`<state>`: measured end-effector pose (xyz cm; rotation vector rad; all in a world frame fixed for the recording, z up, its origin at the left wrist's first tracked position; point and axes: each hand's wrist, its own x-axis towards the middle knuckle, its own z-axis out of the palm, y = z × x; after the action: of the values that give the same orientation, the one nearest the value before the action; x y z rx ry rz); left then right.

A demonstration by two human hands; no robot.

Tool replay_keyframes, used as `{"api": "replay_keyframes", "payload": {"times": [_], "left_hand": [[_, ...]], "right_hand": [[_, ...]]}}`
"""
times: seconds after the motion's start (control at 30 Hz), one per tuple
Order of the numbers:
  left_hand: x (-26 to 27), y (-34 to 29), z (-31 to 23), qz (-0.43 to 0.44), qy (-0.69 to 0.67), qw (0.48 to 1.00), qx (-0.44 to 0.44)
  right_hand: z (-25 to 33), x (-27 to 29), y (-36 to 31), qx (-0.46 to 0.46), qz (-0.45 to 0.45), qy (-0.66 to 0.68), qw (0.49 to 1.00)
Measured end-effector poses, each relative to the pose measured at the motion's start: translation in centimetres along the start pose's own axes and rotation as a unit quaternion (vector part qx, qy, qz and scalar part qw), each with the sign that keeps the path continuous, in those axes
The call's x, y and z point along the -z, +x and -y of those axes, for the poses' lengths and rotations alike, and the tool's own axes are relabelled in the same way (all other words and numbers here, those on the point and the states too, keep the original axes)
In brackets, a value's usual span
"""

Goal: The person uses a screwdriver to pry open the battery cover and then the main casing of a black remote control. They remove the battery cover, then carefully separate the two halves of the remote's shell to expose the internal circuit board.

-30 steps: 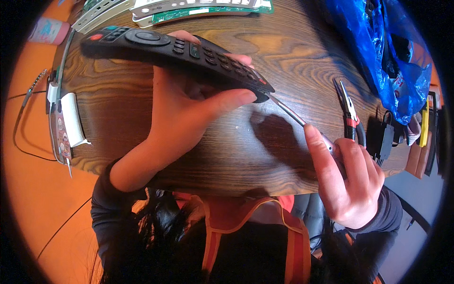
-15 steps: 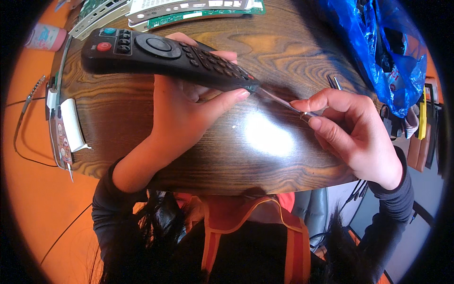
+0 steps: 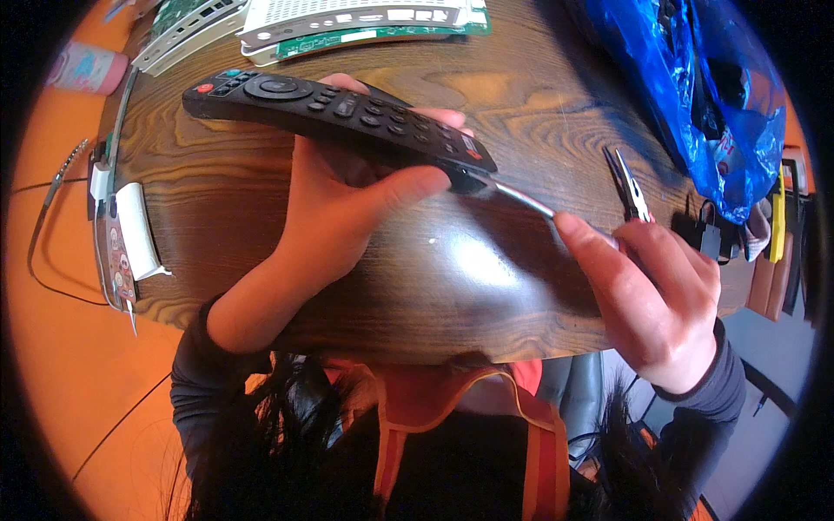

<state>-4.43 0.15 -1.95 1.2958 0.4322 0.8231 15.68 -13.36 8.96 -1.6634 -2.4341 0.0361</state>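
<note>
Toward eleven o'clock, the remote (image 3: 343,108), likely light, stiff, best edge-held, sits clamped in left hand (image 3: 339,204); right hand (image 3: 656,300) grips tool (image 3: 523,199).

Remote (image 3: 334,113): finished in black, dotted with red and teal buttons
Tool shaft (image 3: 523,199): toned in silver
Desk (image 3: 408,304): streaked with swirling light and dark brown wood grain
Bag (image 3: 682,113): coloured bright blue
Apron (image 3: 430,395): coloured rust red, trimmed in orange
Circuit board (image 3: 365,41): tinted green
</note>
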Motion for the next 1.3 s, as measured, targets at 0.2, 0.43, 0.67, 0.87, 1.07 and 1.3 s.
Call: {"api": "replay_keyframes", "payload": {"times": [0.2,0.43,0.67,0.87,1.07,1.3], "left_hand": [[-0.5,-0.2,0.0,0.006,-0.076,0.997,0.016],[-0.5,-0.3,-0.1,0.014,-0.150,0.988,0.043],[-0.9,-0.5,-0.1,0.006,-0.175,0.982,0.068],[-1.1,-0.7,0.1,-0.012,-0.233,0.968,0.088],[-1.3,-0.8,0.3,-0.007,-0.237,0.970,0.063],[-1.3,-0.8,0.1,-0.010,-0.228,0.971,0.077]], "right_hand": [[0.0,0.2,0.3,-0.099,0.007,0.230,0.968],[-0.1,0.7,0.4,-0.175,0.048,0.349,0.919],[-0.1,0.7,0.3,-0.229,0.071,0.403,0.883],[-0.2,0.7,-0.1,-0.254,0.074,0.397,0.879],[-0.1,0.5,-0.5,-0.258,0.072,0.377,0.887],[0.1,0.6,-0.7,-0.272,0.072,0.370,0.885]]}}
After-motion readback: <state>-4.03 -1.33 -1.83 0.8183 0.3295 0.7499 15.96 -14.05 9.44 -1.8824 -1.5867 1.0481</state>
